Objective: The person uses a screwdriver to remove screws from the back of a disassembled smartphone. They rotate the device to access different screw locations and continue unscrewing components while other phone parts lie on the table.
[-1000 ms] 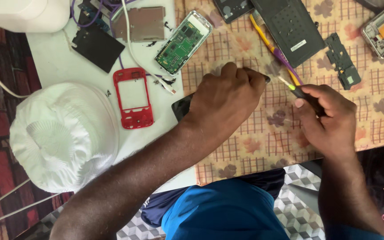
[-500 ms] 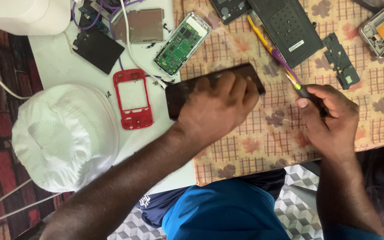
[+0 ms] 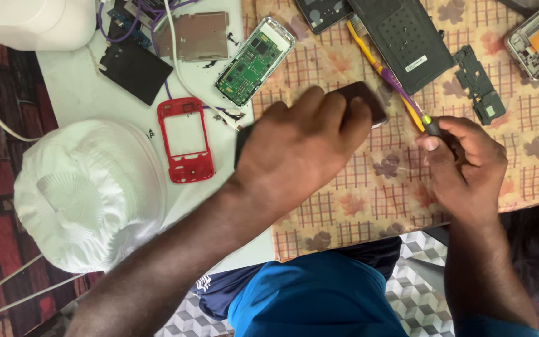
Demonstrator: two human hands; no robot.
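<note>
A dark phone (image 3: 360,100) is lying flat under the left hand (image 3: 301,146), on the checked cloth (image 3: 369,193) near its left edge. The fingers (image 3: 335,112) are spread over the phone and pressing down on it, so only its far end and a sliver near the wrist are showing; the hand is blurred.

To the right of the phone, the right hand (image 3: 466,165) is closing around a small screwdriver (image 3: 430,126), its tip pointing up and left toward the phone but not touching it.

To do this step well, the left hand should probably be pinning the phone flat so that it cannot slide on the cloth, while the tool is coming in square and with light pressure; a slanted tip could slip and scratch.

Just beyond the phone, a yellow and purple toothbrush (image 3: 382,68) is lying slantwise, and past it a black back cover (image 3: 403,34) is showing a small white rectangular label near its lower edge. Left of the phone, off the cloth on the white table (image 3: 76,93), a red phone frame (image 3: 185,140) and a green circuit board (image 3: 254,59) are lying. Farther left, a white cap (image 3: 88,193) is resting.
</note>
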